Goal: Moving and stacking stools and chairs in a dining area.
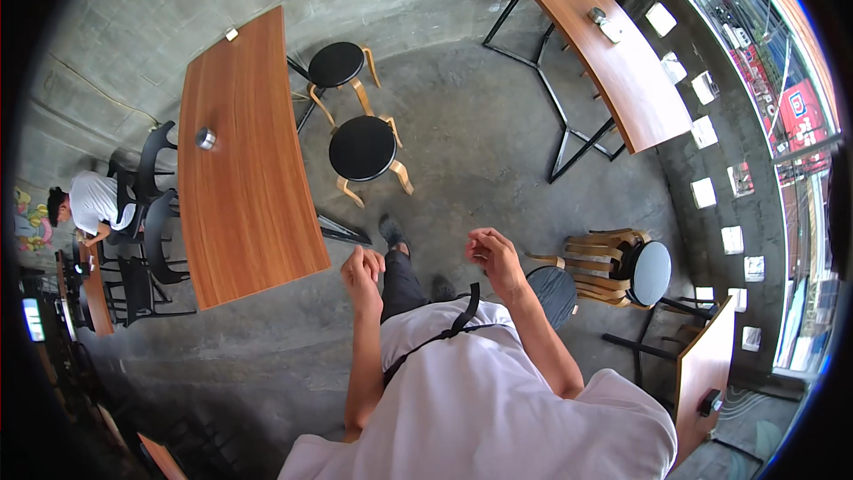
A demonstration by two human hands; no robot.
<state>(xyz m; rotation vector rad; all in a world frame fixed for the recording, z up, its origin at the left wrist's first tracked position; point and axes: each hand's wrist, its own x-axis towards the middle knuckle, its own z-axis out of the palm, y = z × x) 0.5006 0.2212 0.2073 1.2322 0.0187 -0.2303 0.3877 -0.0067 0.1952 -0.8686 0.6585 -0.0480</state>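
Note:
Both hands are raised in front of my white shirt and touch no furniture. My left hand [362, 279] is closed, its fingers bent in, and no object shows in it. It is nearest to the front corner of a long brown wooden table [244, 213]. My right hand [496, 260] is half curled with some fingers apart, and I see nothing held in it. Beyond it to the lower right is a round dark stool [552, 295]. A black strap [462, 316] is tied at my waist, and my dark shoe [391, 231] shows on the floor between the hands.
Two black-topped stools [362, 148] stand right of the long table, which carries a metal tin [205, 138]. Stacked stools [651, 273] stand at right beside another table [706, 373]. A further table [613, 62] is at far right. A person [93, 200] sits at far left near black chairs [160, 236].

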